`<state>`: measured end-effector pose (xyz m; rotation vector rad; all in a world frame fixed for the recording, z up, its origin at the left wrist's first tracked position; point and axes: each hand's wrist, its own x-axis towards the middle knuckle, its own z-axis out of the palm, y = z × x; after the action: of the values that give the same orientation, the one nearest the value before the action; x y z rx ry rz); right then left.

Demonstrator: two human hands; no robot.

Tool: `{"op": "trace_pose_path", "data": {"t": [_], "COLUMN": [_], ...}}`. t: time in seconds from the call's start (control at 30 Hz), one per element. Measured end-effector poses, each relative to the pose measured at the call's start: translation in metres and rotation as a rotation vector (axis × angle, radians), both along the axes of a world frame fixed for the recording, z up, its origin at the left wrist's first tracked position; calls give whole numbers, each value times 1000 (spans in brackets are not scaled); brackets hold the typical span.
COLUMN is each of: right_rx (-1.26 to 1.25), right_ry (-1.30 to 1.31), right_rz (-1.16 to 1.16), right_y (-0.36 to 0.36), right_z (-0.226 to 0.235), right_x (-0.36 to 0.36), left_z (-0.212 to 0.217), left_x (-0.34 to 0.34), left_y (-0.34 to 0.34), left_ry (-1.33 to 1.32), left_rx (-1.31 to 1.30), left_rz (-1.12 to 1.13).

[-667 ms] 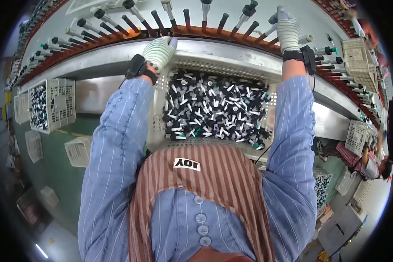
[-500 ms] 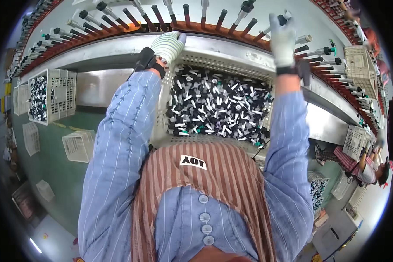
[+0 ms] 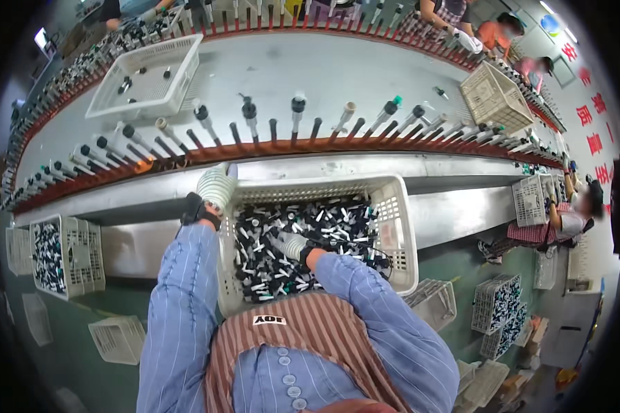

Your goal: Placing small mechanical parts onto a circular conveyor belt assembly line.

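Note:
My left hand, in a striped glove with a black band at the wrist, is at the front edge of the metal ledge, by the basket's far left corner. Its fingers look curled; whatever may be in them is hidden. Below my chest stands a white plastic basket full of small black parts with white stems, a few of them green. My right hand, also gloved, reaches down among these parts. Its fingertips are blurred and partly hidden, so their grip does not show.
A row of upright rods, several capped with parts, runs along the reddish rail beyond the ledge. White baskets stand on the table and on the green floor. A co-worker is at the right; others work across the table.
My right hand has come back from the rods and down into the basket of parts. My left hand stays at the ledge. The view has tilted up, showing more of the table.

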<state>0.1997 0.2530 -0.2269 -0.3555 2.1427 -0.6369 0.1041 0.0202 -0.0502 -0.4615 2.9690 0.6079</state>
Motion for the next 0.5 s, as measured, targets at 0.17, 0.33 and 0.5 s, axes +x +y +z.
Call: {"op": "trace_pose_path", "data": {"t": [0.17,0.33,0.5], "right_rx": [137,-189,-571], "right_ry": [109,54,354], "right_rz": [182,34,-435], "right_y": [14,38,88], "right_z": [-25,106,180], "right_x": [15,-50,-111], "left_z": [5,3,4], "left_x": [-8,-12,-14], "left_y": [5,1,5], "left_ry": [41,-20,73], "left_rx": [-8,-18,-16], "left_rz": [-51,-10,-30]}}
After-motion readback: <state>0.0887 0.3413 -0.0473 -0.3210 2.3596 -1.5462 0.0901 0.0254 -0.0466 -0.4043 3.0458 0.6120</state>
